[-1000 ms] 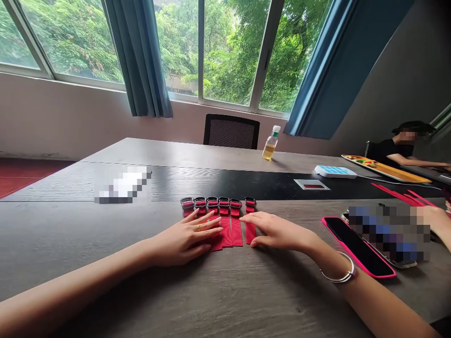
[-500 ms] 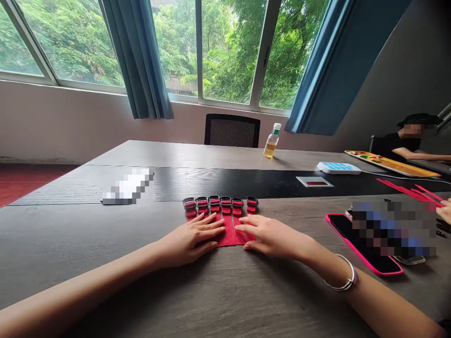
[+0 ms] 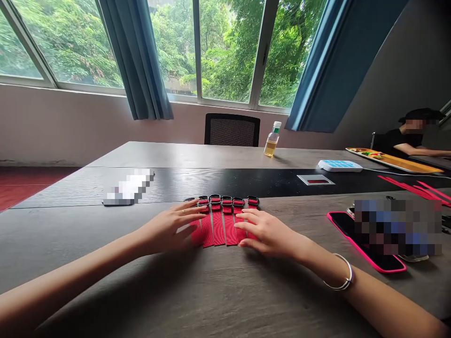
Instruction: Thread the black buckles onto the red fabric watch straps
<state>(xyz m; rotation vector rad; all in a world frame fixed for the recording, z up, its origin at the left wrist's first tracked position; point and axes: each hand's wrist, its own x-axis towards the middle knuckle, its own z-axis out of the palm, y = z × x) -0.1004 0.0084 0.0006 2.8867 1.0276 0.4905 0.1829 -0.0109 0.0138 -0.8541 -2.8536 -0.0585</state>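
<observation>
Several red straps (image 3: pixel 219 227) with black buckles (image 3: pixel 215 201) lie side by side on the grey table (image 3: pixel 225 291), buckles at the far end. My left hand (image 3: pixel 172 230) is over the left straps, fingers spread, slightly blurred at the thumb. On the right straps rests my right hand (image 3: pixel 264 232), its fingers apart and a silver bangle on the wrist. Neither hand grips anything. The leftmost strap is mostly hidden under my left hand.
A pink-edged phone (image 3: pixel 366 244) lies at right beside a blurred item (image 3: pixel 394 227). Beyond are red strips (image 3: pixel 405 188), a white power strip (image 3: pixel 340 165), a bottle (image 3: pixel 271 141) and an orange tray (image 3: pixel 398 162). A person (image 3: pixel 412 136) sits far right.
My left hand has moved left, off the middle straps, uncovering more of them. My right hand has barely moved. The other person's hand at the right edge is out of view.
</observation>
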